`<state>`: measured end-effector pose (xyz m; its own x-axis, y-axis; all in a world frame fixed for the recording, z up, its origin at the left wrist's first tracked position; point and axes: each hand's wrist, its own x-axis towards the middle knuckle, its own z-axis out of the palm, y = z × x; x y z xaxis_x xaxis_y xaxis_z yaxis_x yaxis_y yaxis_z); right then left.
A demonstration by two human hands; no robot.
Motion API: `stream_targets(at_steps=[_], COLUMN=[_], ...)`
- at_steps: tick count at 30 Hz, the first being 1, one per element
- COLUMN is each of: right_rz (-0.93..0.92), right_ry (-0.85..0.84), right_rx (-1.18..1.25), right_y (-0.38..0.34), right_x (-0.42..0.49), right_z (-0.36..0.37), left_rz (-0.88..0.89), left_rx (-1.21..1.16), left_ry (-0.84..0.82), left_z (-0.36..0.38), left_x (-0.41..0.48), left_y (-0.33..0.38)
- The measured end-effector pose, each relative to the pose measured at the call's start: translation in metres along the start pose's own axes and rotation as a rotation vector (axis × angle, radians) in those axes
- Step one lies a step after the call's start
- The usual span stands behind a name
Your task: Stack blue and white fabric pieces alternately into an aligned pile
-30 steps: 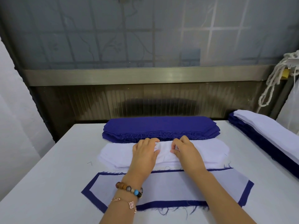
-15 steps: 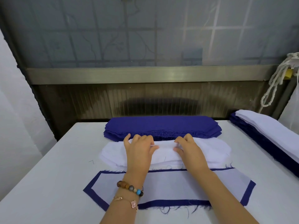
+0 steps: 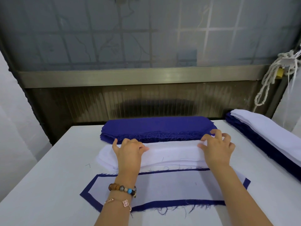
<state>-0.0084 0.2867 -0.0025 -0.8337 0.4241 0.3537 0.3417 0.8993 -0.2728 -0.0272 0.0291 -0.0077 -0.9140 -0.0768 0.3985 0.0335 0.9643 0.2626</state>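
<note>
A stack of blue fabric pieces (image 3: 157, 128) lies at the far side of the table. In front of it sits a stack of white pieces (image 3: 172, 154). Nearest me lies a white piece on a larger blue piece (image 3: 166, 187), the blue showing as a border. My left hand (image 3: 128, 151) pinches the top white piece near the stack's left part. My right hand (image 3: 217, 148) pinches the same piece near its right end, at the far edge, which looks slightly lifted.
A long pile of white over blue pieces (image 3: 267, 137) runs along the table's right edge. A knotted white rope (image 3: 270, 75) hangs at the right by the window frame. The white table (image 3: 48, 185) has a small pen mark at the left.
My hands have moved apart along the white stack, from its middle toward its ends. The right hand moved furthest, out to the right end.
</note>
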Motion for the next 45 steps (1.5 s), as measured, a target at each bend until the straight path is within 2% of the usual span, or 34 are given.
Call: stream_targets(at_steps=[8,12,16,18,22,25,28,33,36,45], right_rz=[0.011,0.044,0.017,-0.078,-0.487,-0.680,-0.779,-0.661,-0.533,-0.052], right_ry=[0.037,0.037,0.046,0.058,0.083,-0.052,-0.136,-0.131,-0.118,-0.045], right_rx=[-0.030,-0.133,-0.145,-0.057,0.125,0.132,0.083,0.138,0.082,-0.027], right_y=[0.001,-0.002,-0.009,-0.016,-0.043,-0.057,-0.055,-0.043,-0.032,0.024], right_x=[0.003,0.000,-0.005,-0.009,-0.022,-0.028,-0.025,-0.017,-0.009,0.014], right_z=[0.002,-0.001,-0.001,0.001,0.002,0.008,0.018,0.019,0.012,0.001], left_rz=[0.066,0.076,0.170,0.194,0.247,0.298,0.319,0.297,0.238,-0.021], left_rx=[0.038,-0.134,-0.147,-0.150,-0.152,-0.172,-0.154,-0.208,-0.252,-0.032], left_ry=[-0.016,0.029,0.015,0.002,-0.017,0.002,-0.010,-0.024,0.003,0.009], left_z=[0.001,0.004,0.005,0.004,0.002,0.001,0.000,0.000,-0.001,0.001], left_x=[0.000,0.001,-0.003,-0.004,-0.004,-0.004,-0.005,-0.006,-0.006,0.004], left_y=[-0.001,-0.003,-0.004,-0.003,-0.001,-0.001,-0.001,-0.003,-0.004,-0.034])
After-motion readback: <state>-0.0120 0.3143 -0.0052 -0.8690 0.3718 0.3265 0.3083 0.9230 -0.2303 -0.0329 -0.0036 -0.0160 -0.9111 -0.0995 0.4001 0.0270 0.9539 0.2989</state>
